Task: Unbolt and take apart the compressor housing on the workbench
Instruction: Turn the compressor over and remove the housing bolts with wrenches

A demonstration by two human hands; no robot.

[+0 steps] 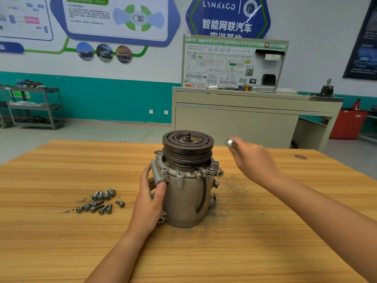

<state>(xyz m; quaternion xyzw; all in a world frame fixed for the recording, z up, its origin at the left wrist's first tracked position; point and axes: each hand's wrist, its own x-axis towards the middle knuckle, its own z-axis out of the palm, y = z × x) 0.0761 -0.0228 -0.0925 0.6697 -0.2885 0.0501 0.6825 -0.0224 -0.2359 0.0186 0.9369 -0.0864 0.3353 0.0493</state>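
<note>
At the centre of the frame, your compressor point(186, 193) stands upright on the wooden workbench point(265, 231), its dark grooved pulley point(187, 144) on top with a short threaded shaft poking up from the middle. Your left hand point(150, 201) grips the left side of the body: the thumb lies across the front, just under a mounting lug, and the fingers curl round the far side out of sight. A socket-head bolt point(180, 175) sits in the front of the flange below the pulley, and a black hose point(203, 195) runs down the right of the casing.

Right of the pulley and level with it, your right hand point(253, 160) is raised off the bench, clear of the compressor. Its fingertips pinch a small silvery part point(230, 142); motion blur hides what it is.

Left of the compressor, near your left wrist, a loose pile of bolts point(100, 201) lies on the bench, with one bolt a little apart on its right. Dark smudges mark the wood to the right of the casing.

Beyond the bench, a beige cabinet point(234, 123) carries a wiring-diagram board point(220, 66). A grey shelf cart point(36, 107) stands at the left edge of the frame, against the teal-banded wall, and a red cabinet point(346, 125) at the right.
</note>
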